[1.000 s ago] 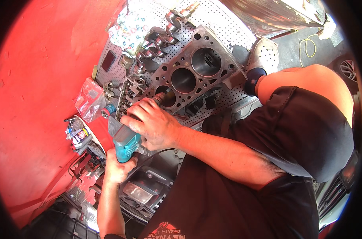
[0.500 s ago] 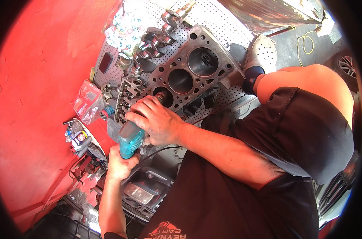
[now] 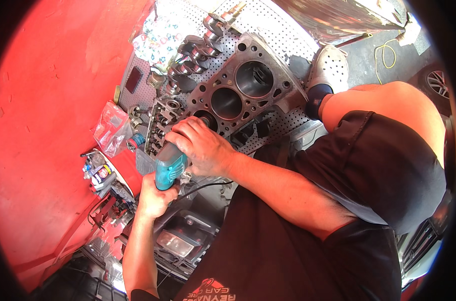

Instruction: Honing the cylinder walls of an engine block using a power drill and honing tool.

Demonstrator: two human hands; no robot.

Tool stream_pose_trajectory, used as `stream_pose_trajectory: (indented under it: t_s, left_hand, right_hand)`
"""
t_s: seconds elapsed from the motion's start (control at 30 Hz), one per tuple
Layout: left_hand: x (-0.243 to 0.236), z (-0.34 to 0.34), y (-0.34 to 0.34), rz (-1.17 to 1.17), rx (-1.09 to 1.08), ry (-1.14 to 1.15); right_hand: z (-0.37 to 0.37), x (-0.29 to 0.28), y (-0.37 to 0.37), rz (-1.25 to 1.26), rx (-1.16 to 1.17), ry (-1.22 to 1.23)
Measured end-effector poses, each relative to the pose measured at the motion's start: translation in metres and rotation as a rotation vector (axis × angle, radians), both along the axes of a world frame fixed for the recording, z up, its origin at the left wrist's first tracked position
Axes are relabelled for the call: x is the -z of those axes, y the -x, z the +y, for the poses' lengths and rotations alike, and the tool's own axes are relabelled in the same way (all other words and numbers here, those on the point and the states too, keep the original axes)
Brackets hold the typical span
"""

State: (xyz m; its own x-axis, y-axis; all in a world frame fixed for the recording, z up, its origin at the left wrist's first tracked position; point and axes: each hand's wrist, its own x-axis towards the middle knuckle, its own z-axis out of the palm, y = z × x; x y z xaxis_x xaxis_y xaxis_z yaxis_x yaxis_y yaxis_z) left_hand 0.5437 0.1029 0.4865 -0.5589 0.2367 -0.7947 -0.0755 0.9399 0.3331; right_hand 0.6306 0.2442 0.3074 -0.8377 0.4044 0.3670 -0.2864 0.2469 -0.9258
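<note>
A teal and dark power drill (image 3: 170,168) points at the nearest bore of a grey engine block (image 3: 250,104). My left hand (image 3: 156,198) is wrapped round its handle. From the right, my right hand (image 3: 203,148) closes over the front of the drill body and hides the chuck. A dark shaft (image 3: 205,119) shows just beyond my right fingers, inside the bore; its working end is hidden. Two more open bores lie farther along the block. A black cord (image 3: 205,186) trails rightward below the drill.
A crankshaft (image 3: 190,52) lies beyond the block on a perforated metal surface (image 3: 288,30). Left of the block are a cylinder head (image 3: 160,125), a phone (image 3: 133,80) and a clear plastic bag (image 3: 110,128). My shoe (image 3: 330,67) stands beside the block's right end.
Both hands and the drill have shifted slightly up and right, toward the bore. Less of the shaft shows outside it. My grip on the drill is unchanged.
</note>
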Motion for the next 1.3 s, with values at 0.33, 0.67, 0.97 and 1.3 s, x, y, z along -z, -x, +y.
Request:
stream_pose_trajectory:
  t_s: [0.33,0.67,0.97,1.3]
  left_hand:
    - [0.012,-0.003,0.007,-0.007,0.063,-0.007]
    - [0.030,0.010,0.013,-0.019,0.074,0.002]
    - [0.044,0.013,0.022,-0.063,0.092,-0.030]
    - [0.044,0.003,0.024,-0.040,0.141,-0.015]
  right_hand:
    - [0.004,0.009,-0.001,-0.001,0.013,0.033]
    - [0.008,0.019,-0.004,-0.077,0.059,0.009]
    - [0.010,0.022,-0.003,-0.157,0.095,-0.050]
    - [0.010,0.021,-0.005,-0.167,0.085,-0.076]
